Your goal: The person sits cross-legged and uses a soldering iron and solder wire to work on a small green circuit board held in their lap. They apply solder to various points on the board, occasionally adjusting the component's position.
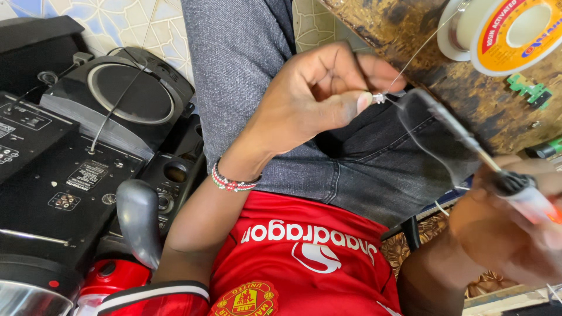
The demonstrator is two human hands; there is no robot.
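While our left hand pinches the small metal part over the lap, the wire touching it, our right hand, clenched on the iron, should come in steadily.

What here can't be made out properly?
- Small silver part pinched in the left hand: too small to identify, head view.
- Soldering iron tip: motion-blurred.
- Right hand: blurred, cut by the right edge.
- White solder-wire spool: cropped by the top edge.
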